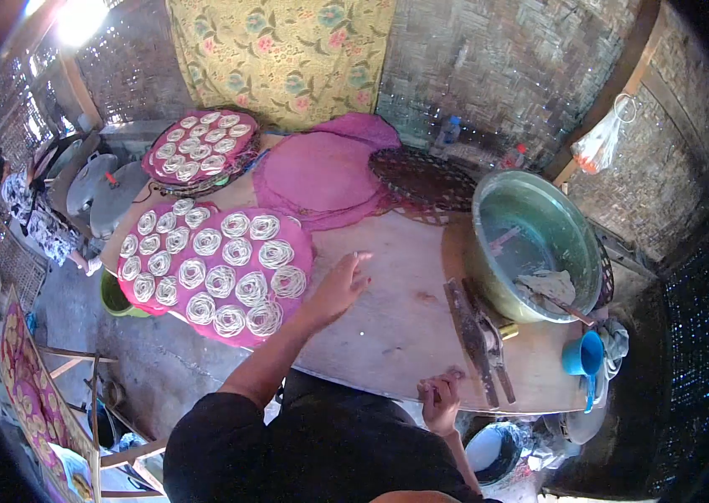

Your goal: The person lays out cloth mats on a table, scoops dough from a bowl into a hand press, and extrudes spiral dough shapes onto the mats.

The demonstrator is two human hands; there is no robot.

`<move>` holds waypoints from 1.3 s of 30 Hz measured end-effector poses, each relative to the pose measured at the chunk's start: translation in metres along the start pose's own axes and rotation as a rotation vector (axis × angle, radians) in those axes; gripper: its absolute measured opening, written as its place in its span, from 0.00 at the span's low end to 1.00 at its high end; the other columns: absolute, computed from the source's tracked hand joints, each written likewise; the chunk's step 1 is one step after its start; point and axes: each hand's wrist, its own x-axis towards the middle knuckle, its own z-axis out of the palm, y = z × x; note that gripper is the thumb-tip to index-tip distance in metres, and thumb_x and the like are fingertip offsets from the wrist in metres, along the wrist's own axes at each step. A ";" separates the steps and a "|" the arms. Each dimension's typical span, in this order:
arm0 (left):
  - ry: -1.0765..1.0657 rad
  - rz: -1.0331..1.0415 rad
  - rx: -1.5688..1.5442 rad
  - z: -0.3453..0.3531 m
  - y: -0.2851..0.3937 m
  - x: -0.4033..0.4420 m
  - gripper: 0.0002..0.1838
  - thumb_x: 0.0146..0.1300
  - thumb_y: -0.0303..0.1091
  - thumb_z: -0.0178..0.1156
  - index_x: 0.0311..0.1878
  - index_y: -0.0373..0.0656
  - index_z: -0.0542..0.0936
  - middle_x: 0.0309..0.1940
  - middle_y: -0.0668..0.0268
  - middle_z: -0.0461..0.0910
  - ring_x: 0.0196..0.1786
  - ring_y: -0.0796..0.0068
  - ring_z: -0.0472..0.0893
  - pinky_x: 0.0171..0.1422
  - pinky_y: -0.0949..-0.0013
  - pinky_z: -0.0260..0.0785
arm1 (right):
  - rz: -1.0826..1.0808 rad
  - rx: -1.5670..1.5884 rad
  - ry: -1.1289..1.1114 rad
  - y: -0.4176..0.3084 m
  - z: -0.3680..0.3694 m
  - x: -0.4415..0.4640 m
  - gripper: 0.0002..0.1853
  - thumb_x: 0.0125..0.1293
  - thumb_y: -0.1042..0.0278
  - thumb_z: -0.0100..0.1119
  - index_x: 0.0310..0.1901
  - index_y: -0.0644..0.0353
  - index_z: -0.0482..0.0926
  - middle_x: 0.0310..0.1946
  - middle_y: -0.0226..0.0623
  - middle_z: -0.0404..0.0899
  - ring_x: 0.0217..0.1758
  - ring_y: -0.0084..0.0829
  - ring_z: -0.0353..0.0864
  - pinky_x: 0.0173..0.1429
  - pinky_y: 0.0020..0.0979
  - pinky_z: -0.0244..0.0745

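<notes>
On the desk (371, 335), left side, we see pale coils (251, 287) on a pink mat (303, 251): probably soft, light; best held underneath. Left hand (339, 287) beside, fingers parted; right hand (440, 402) curled, grip unclear.

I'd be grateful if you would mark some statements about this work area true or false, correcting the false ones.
1. Pale noodle nests lie on the pink mat beside the left hand. True.
2. The right hand holds the blue cup. False: the cup is apart from it, at the table's right end.
3. A pale lump lies inside the large basin. True.
4. The yellow floral cloth is spread on the table. False: it hangs against the wall.
</notes>
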 end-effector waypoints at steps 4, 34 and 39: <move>0.016 -0.287 -0.448 0.017 -0.042 0.070 0.25 0.61 0.35 0.59 0.61 0.41 0.66 0.55 0.56 0.73 0.53 0.64 0.76 0.53 0.64 0.70 | -0.036 -0.073 0.139 0.001 0.002 0.000 0.03 0.59 0.77 0.56 0.29 0.61 0.73 0.27 0.40 0.73 0.25 0.38 0.74 0.30 0.37 0.73; -0.173 0.228 0.503 -0.025 -0.140 0.163 0.08 0.55 0.35 0.60 0.35 0.43 0.79 0.41 0.54 0.79 0.47 0.52 0.77 0.51 0.54 0.69 | -0.156 -0.238 0.198 0.023 0.018 0.003 0.05 0.53 0.72 0.62 0.23 0.59 0.76 0.23 0.39 0.75 0.24 0.39 0.74 0.27 0.37 0.70; -0.005 0.312 0.522 0.010 -0.111 0.141 0.10 0.53 0.34 0.62 0.37 0.41 0.77 0.38 0.53 0.77 0.43 0.50 0.77 0.48 0.53 0.70 | -0.141 -0.234 0.194 0.023 0.020 0.001 0.06 0.53 0.71 0.62 0.23 0.59 0.76 0.23 0.38 0.74 0.24 0.40 0.74 0.28 0.38 0.70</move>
